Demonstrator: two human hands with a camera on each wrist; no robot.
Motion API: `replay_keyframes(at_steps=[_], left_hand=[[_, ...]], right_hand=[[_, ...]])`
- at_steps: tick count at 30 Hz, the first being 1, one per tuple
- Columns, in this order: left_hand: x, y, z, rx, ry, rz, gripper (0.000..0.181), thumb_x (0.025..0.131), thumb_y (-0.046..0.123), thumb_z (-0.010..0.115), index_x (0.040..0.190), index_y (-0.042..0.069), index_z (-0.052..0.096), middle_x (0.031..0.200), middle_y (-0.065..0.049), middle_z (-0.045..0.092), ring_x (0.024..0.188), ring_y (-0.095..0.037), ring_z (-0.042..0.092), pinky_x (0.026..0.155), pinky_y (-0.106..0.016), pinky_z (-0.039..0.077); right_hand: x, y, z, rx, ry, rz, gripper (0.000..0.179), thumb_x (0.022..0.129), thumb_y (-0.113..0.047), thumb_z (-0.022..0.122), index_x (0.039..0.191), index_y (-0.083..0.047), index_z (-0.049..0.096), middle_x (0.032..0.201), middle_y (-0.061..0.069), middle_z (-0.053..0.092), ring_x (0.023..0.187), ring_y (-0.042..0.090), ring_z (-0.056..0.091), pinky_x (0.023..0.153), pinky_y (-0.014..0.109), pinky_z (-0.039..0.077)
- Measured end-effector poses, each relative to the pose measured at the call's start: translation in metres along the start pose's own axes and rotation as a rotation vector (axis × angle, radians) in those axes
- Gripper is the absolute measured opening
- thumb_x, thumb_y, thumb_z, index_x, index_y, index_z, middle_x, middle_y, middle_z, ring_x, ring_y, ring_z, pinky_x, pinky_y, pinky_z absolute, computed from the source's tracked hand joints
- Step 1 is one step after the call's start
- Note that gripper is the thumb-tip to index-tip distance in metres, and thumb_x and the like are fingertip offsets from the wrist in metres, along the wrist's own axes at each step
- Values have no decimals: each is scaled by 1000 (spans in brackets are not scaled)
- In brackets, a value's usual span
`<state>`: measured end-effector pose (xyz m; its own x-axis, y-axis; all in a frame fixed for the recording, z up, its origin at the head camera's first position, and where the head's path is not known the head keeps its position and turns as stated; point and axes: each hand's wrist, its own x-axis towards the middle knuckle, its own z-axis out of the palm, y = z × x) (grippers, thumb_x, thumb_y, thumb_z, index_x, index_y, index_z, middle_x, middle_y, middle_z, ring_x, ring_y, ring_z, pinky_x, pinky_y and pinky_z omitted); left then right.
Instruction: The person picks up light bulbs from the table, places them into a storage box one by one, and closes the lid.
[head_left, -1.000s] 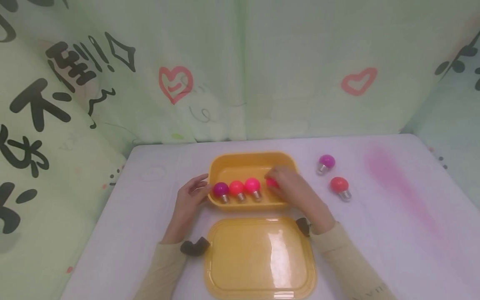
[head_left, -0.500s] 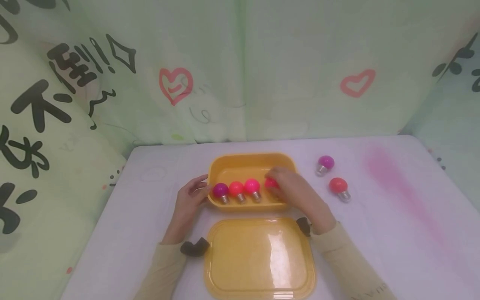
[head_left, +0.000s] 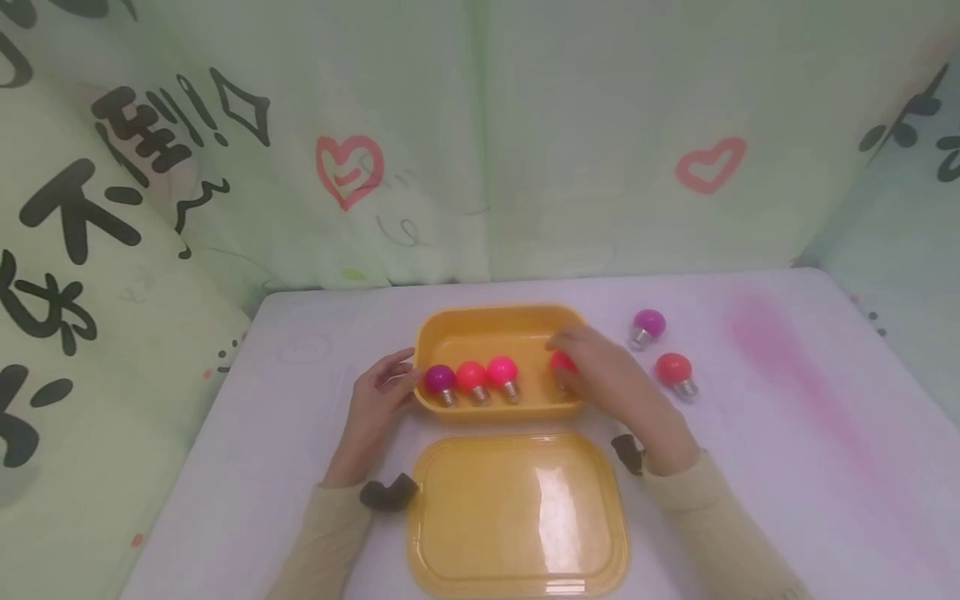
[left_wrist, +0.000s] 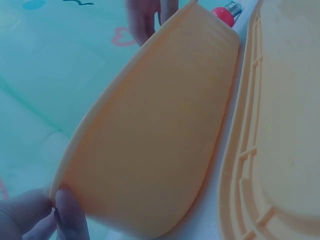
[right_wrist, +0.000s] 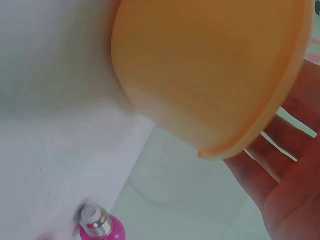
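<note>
My left hand (head_left: 378,404) pinches the left end of a yellow plastic box (head_left: 487,321); in the left wrist view thumb and finger (left_wrist: 72,212) meet across its rim. Inside the box lie a purple light bulb (head_left: 440,380), a coral one (head_left: 472,377) and a pink one (head_left: 502,372), side by side with metal bases toward me. My right hand (head_left: 603,375) reaches over the right end and holds a red light bulb (head_left: 561,363) low inside the box, partly covered by the fingers. In the right wrist view the box wall (right_wrist: 200,75) hides those fingertips.
On the table right of the box lie a purple bulb (head_left: 649,323) and a red bulb (head_left: 674,368). A yellow lid (head_left: 517,517) lies in front of the box. A patterned green cloth (head_left: 562,167) hangs behind the table.
My right hand has shifted right along the box with the red bulb, widening the gap to the pink bulb. My left hand has stayed at the box's left end.
</note>
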<state>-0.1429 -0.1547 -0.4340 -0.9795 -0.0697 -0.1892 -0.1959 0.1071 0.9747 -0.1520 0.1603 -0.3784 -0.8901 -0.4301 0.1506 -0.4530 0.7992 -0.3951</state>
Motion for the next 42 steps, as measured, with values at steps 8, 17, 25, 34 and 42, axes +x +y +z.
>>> replay_keyframes(at_steps=[8,17,25,34,42], left_hand=[[0,2,1,5,1,-17,44,94,22,69,137,15,58,124,-12,58,112,-23,62,92,-26,56],[1,0,0,0,4,-10,43,95,19,68,136,15,58,123,-12,59,110,-22,63,89,-24,56],[0,1,0,-11,3,-4,42,94,20,69,135,16,59,123,-11,59,109,-21,63,89,-25,57],[-1,1,1,-4,5,2,43,94,22,69,136,15,58,123,-11,58,110,-21,63,90,-25,56],[0,0,0,14,3,-3,43,94,24,69,135,18,59,124,-10,59,111,-22,63,91,-26,56]], right_hand=[[-8,3,-14,-24,-33,38,41,85,-9,77,123,-4,63,120,13,62,111,30,57,94,47,55],[-18,15,-27,-41,-4,36,36,88,-7,73,122,0,64,124,18,62,121,37,55,102,54,48],[-28,32,-30,-84,83,-1,33,86,-9,77,116,0,66,117,17,64,115,35,58,96,53,52],[-37,47,-28,-117,88,1,35,85,-5,76,117,3,65,118,21,64,117,39,57,99,56,49],[-43,57,-28,-140,88,3,33,85,-6,76,113,6,65,117,24,62,116,41,56,97,56,49]])
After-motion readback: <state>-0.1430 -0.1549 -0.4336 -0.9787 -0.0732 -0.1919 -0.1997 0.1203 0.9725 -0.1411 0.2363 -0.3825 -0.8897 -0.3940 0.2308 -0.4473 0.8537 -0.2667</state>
